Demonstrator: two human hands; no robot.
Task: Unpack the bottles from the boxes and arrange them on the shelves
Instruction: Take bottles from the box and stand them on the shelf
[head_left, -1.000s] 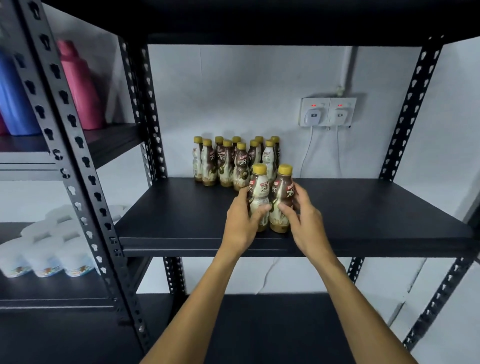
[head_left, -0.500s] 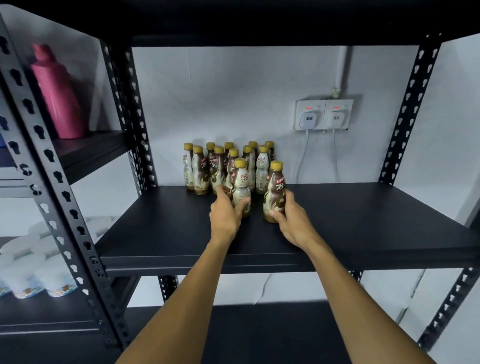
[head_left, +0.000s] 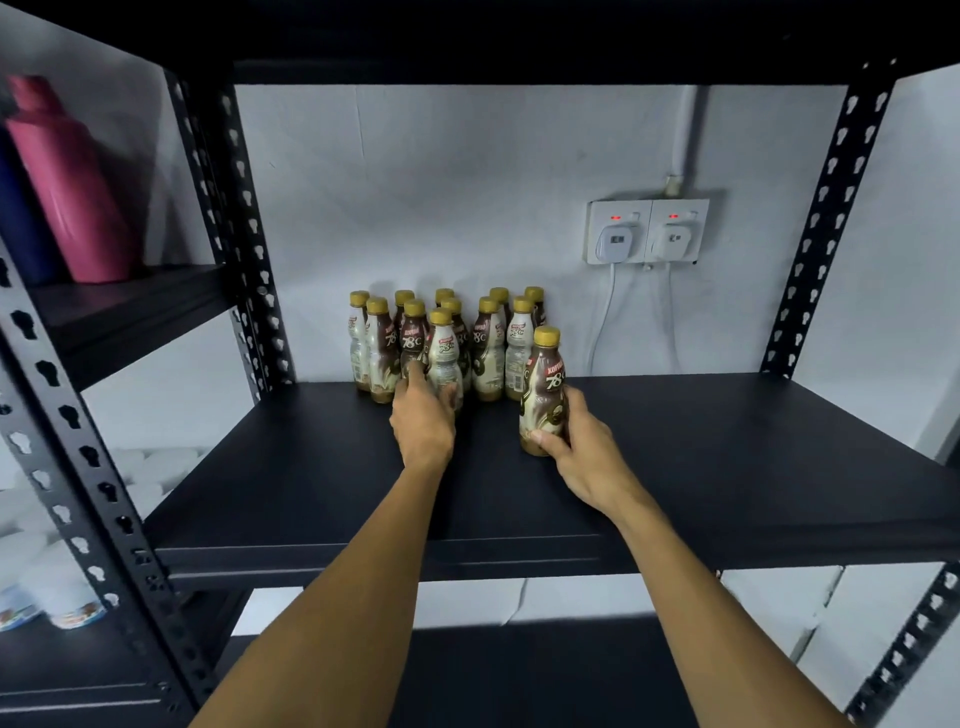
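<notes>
Several small coffee bottles with gold caps stand grouped at the back of the black shelf, against the wall. My left hand holds a cream-labelled bottle at the front of that group, its fingers round the lower body. My right hand grips the base of a brown-labelled bottle, which stands upright on the shelf, a little in front and to the right of the group.
Perforated black uprights frame the bay. A pink bottle and a blue one stand on the left neighbouring shelf, white tubs below. Two plugged wall sockets with hanging cables sit behind the shelf's right side. Another shelf lies underneath.
Both hands pushed their bottles from the shelf's front towards the back. The left bottle has reached the group; the right bottle has drawn apart to the right.
</notes>
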